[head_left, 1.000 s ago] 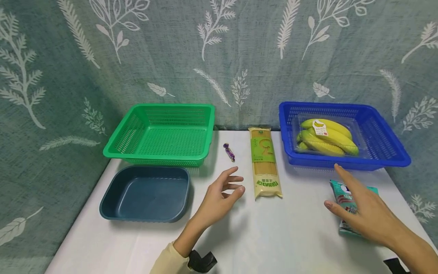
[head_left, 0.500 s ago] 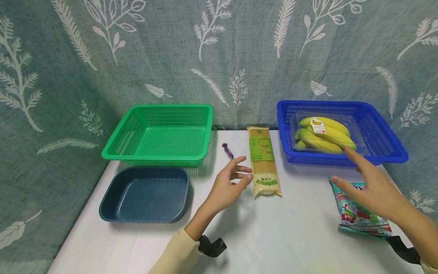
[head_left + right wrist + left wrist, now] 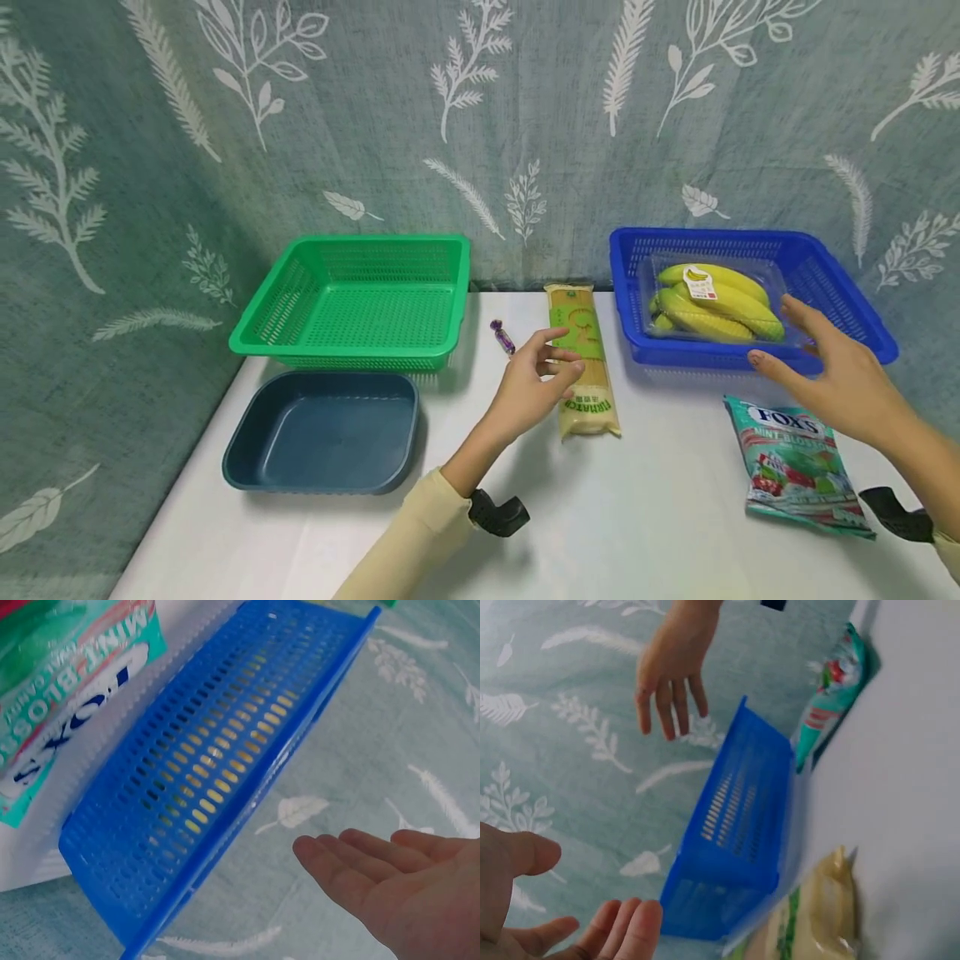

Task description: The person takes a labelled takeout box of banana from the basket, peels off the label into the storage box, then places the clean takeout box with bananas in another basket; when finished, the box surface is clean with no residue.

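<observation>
In the head view my left hand (image 3: 536, 379) hovers over the left side of the spaghetti packet (image 3: 581, 337), fingers loosely bent and holding nothing. My right hand (image 3: 843, 375) hangs above the front right of the blue basket (image 3: 847, 304), thumb and fingers apart, with nothing between them. Inside that basket lies a clear plastic box of bananas (image 3: 720, 304). A teal candy bag (image 3: 798, 467) lies on the table below the right hand. Just beyond the left hand is a purple wrapped candy (image 3: 502, 337). The right wrist view shows the right hand's fingers (image 3: 375, 862) beside the blue basket rim.
A green basket (image 3: 386, 312) stands at the back left of the white table (image 3: 637, 517). In front of it sits a dark blue tub (image 3: 322, 433). A patterned cloth (image 3: 555, 108) hangs behind and to the left.
My left hand has moved right, from beside the spaghetti packet to over it. My right hand has risen away from the candy bag toward the blue basket, uncovering the bag.
</observation>
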{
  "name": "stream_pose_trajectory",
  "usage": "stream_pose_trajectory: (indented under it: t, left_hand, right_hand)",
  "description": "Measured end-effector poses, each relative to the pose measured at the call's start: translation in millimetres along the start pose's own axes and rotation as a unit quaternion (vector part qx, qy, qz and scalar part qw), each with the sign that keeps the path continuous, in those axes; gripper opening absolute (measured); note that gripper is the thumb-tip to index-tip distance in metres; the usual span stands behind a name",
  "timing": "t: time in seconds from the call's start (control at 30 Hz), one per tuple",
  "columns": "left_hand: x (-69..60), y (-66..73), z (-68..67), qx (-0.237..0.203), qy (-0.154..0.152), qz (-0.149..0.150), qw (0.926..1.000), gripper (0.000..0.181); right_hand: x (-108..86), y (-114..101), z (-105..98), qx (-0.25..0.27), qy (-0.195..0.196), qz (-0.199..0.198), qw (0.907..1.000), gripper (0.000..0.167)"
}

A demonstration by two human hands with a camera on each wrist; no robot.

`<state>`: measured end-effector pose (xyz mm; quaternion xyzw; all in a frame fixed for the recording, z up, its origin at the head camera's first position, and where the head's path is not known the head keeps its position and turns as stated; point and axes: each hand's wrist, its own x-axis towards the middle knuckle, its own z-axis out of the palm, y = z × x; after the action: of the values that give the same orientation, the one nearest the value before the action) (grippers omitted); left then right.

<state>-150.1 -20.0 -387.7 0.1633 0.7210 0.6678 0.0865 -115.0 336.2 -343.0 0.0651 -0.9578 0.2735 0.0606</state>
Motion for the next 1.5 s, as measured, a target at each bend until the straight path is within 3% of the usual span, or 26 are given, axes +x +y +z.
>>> stream_pose_trajectory:
  t: [0.2, 0.5, 0.8, 1.5]
  left_hand:
    - [13.8, 1.9, 17.9, -0.026, 0.002, -0.026, 0.9993, 0.052]
    - [36.5, 8.3, 30.0, -0.028, 0.017, -0.035, 0.9989, 0.052]
    - [58.8, 9.1, 38.0, -0.015, 0.052, -0.041, 0.9977, 0.048]
    - [103.5, -4.6, 55.8, 0.025, 0.113, -0.112, 0.987, 0.049]
  right_hand:
    - [5.7, 6.7, -0.4, -0.015, 0.009, 0.014, 0.9998, 0.093]
    - [20.0, 16.0, -5.0, -0.02, 0.022, 0.025, 0.9993, 0.093]
    - [36.4, 27.8, -8.8, -0.023, 0.01, 0.037, 0.999, 0.092]
    - [79.4, 63.3, -11.2, -0.022, -0.047, 0.084, 0.9951, 0.098]
